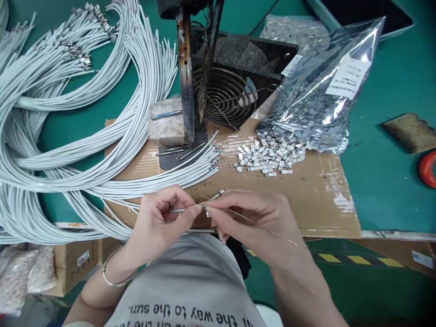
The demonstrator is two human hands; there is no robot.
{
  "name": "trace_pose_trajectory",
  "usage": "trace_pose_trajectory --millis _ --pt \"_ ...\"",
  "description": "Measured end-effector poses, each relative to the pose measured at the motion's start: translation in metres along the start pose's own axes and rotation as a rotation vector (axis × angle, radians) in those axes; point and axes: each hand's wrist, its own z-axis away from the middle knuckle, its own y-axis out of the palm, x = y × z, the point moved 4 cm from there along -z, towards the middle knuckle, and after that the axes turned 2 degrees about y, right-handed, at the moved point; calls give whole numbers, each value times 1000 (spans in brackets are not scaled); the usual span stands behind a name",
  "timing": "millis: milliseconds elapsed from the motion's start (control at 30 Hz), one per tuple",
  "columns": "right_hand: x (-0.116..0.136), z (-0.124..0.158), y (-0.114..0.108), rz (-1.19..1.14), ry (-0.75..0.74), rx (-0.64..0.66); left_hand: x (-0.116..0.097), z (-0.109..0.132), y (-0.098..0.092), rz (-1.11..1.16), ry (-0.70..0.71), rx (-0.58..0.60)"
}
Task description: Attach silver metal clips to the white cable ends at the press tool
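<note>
My left hand (160,218) pinches the end of a white cable (177,210) between thumb and fingers, just over the near edge of the cardboard sheet (316,190). My right hand (252,218) meets it fingertip to fingertip, pinching a tiny metal piece (207,211) at the cable's tip. A thin wire strand (265,229) runs across the back of my right hand. A bundle of white cables (163,175) lies fanned out on the cardboard just beyond my hands, stripped ends pointing right.
A pile of small metal terminals (269,156) spills from a clear bag (320,100). A soldering stand with dark irons (186,77) rises in front of a black fan (231,86). More white cables (51,113) cover the green table on the left. An orange object (428,169) lies far right.
</note>
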Motion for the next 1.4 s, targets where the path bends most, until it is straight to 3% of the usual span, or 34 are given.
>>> trace_pose_trajectory --millis 133,300,500,667,733,867,1033,1233,1400 --pt "3 -1 -2 -9 -3 -37 -3 1 2 -69 49 -35" --pt "3 0 7 -24 -59 -192 -3 6 7 -176 189 -124" --pt "-7 12 29 71 -386 -466 0 10 9 -10 209 -120" --pt "-4 19 30 365 -629 -475 -2 5 5 178 101 -109" --pt "-1 16 25 371 -610 -417 -3 2 3 185 66 -136" --pt "4 9 12 273 -427 -282 -5 -2 2 165 10 -171" --pt "4 10 -1 113 -221 -367 -8 -2 3 137 -1 -205" --pt "0 9 3 98 -247 -270 -9 -1 4 145 26 -198" --pt "-1 9 5 110 -271 -263 -8 -1 5 152 7 -220"
